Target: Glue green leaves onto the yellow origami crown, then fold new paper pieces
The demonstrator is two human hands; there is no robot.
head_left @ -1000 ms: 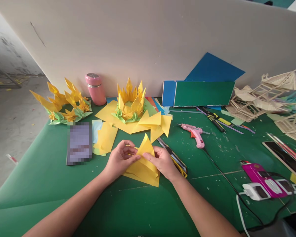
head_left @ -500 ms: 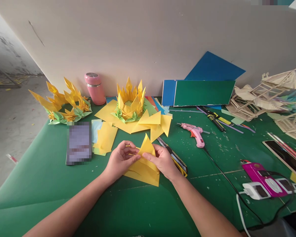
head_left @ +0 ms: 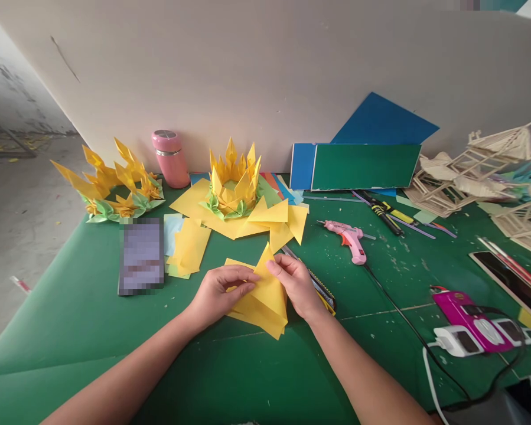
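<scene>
The right hand's (head_left: 297,287) grip pinched yellow paper (head_left: 270,293); the left hand (head_left: 217,295) touched it, grip unclear. Green surface (head_left: 181,372) lay beneath the paper, greyish wall (head_left: 247,77) behind, floor (head_left: 30,212) leftward.

flat device (head_left: 141,257) blurred by pixelation, cutter (head_left: 322,288) partly hidden behind right hand (head_left: 297,284), stick model (head_left: 524,222) cut by right edge

Grn tbl (head_left: 88,330) | atop: L ylw crown (head_left: 126,206) | pnk glue gun (head_left: 356,243)

matt yellow paper (head_left: 269,295), glossy flask (head_left: 175,170) — metallic band (head_left: 168,153), plastic glue gun (head_left: 354,242), rough wooden model (head_left: 446,184)
</scene>
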